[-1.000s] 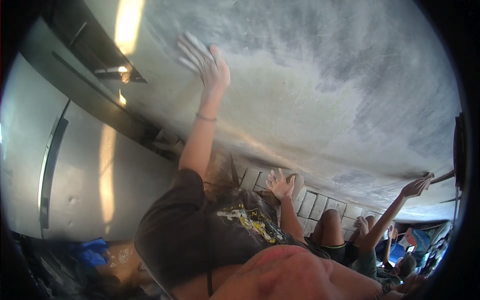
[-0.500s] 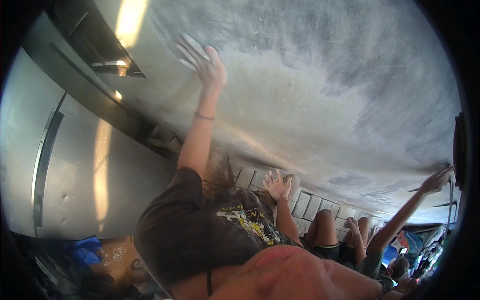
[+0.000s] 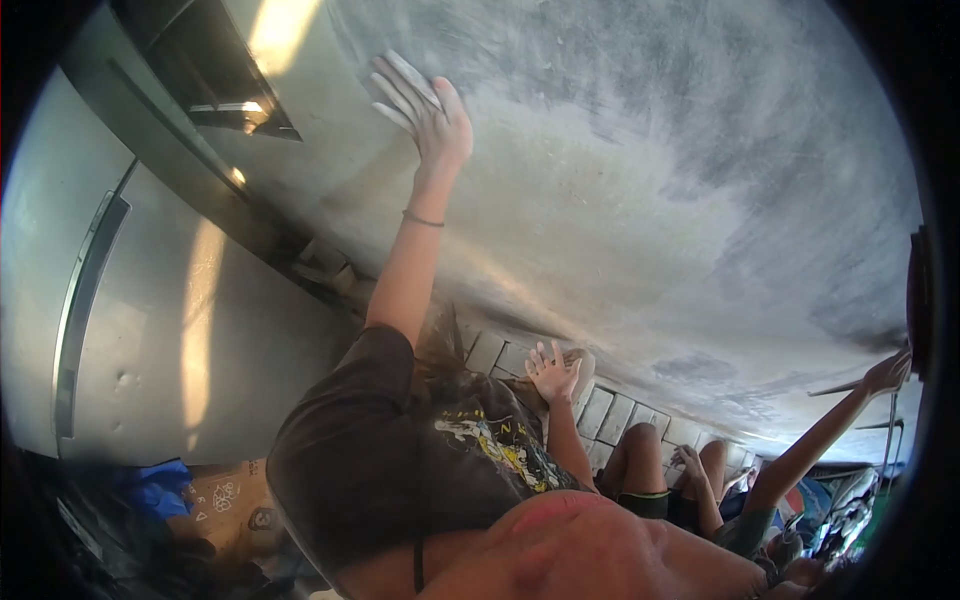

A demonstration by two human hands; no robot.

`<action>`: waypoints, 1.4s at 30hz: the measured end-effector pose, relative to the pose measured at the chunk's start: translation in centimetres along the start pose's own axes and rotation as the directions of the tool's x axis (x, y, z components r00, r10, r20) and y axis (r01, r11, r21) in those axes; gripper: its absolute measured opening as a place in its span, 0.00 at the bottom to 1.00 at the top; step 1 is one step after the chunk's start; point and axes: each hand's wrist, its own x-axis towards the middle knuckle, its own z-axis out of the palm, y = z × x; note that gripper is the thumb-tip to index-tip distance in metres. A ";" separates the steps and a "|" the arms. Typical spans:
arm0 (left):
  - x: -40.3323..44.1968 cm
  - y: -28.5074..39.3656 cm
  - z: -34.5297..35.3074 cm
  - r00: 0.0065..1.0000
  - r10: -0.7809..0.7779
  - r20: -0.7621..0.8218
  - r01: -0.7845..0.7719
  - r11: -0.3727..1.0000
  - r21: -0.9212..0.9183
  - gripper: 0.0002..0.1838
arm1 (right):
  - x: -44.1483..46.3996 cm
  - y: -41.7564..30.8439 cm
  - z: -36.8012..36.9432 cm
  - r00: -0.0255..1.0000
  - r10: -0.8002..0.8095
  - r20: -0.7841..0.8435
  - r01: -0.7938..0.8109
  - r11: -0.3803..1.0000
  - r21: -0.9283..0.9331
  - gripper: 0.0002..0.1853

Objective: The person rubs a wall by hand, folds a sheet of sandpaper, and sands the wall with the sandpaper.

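My left hand [image 3: 430, 115] is stretched over a large grey, streaked surface [image 3: 600, 190], back of the hand toward me. Its fingers are straight and slightly apart, the fingertips coated whitish. It appears to lie against the surface, but the palm is hidden. A thin dark band [image 3: 424, 218] circles that wrist. Lower down, my right hand [image 3: 553, 375] has its fingers spread and holds nothing. It is close to a pale rounded shape [image 3: 584, 366] that I cannot make out. My dark printed shirt [image 3: 350, 450] fills the lower middle.
Another person's hand [image 3: 886, 372] reaches to the surface's far right end, and their bent knees [image 3: 640, 450] show below. Pale paving blocks [image 3: 610, 415] run beneath. On the left is a metallic panel [image 3: 150, 330] with a long handle. A blue plastic piece [image 3: 160, 488] lies by brown cardboard [image 3: 225, 500].
My left hand has shifted slightly up and right across the grey surface. My right hand has stayed nearly in place. The other person's outstretched hand has dropped a little.
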 end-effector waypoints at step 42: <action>-4.0 0.6 2.7 0.954 0.216 0.206 -0.267 0.926 0.266 0.43 | 1.5 -0.9 -0.7 0.998 0.067 0.022 -0.064 0.994 -0.089 0.50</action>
